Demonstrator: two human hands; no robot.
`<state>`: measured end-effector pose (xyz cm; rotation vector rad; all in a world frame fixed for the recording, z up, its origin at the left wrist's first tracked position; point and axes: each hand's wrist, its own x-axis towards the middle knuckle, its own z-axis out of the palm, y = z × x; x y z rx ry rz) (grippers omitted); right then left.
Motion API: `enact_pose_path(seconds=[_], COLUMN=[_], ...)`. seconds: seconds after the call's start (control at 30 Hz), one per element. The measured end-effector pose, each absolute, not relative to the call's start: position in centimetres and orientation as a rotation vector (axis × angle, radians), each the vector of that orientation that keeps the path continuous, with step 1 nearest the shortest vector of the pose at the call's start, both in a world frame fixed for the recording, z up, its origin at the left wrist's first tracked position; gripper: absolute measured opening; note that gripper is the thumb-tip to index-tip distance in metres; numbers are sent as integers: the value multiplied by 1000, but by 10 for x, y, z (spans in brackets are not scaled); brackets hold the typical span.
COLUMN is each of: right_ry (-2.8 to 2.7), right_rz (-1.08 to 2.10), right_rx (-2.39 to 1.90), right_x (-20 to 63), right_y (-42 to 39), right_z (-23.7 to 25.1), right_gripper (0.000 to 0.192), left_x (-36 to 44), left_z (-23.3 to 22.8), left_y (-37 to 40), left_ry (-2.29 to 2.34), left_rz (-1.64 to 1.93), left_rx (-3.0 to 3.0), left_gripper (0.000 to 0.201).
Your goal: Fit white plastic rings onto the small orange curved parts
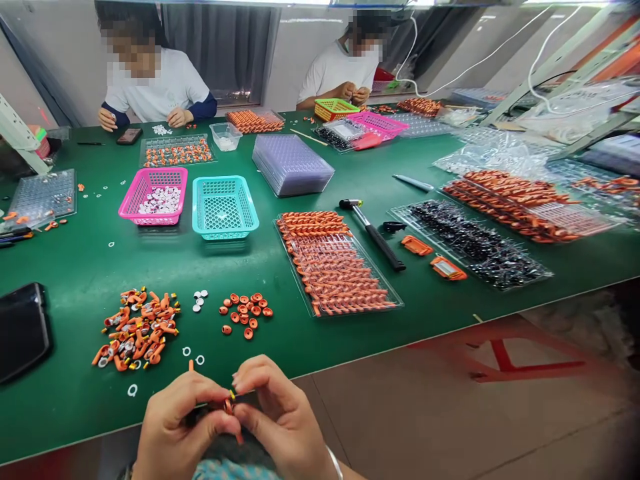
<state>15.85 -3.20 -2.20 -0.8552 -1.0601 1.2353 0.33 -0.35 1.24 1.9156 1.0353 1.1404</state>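
Orange part mostly hidden between left hand, right hand

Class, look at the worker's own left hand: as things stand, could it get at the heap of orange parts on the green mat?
Probably yes. The left hand sits just below the heap of orange parts, with only bare green mat and a few white rings between. However, its fingers are busy pinching a small orange part.

Green table; pink basket, teal basket, both with lattice walls; orange parts pile; black-handled hammer.
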Motion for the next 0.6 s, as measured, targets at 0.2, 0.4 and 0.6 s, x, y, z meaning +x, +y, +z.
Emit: enact_pose_path(seconds=[0.2, 0.4, 0.6], right_ry=[-826, -748, -607], right_rz=[1524, 1630, 1755], right_rx=[-683, -728, -705], right_x=[156, 157, 157], right_y=[-30, -34, -36], right_z=[-34, -33, -34], right_gripper=[13, 13, 15], left_x=[3, -2, -7], left_z=[14, 10, 13], left_y=[-4, -6, -6], left_ry=[1037, 931, 925], left_rz=[1154, 1127, 1144], left_rx=[2181, 2356, 2538], left_gripper=[24, 13, 19])
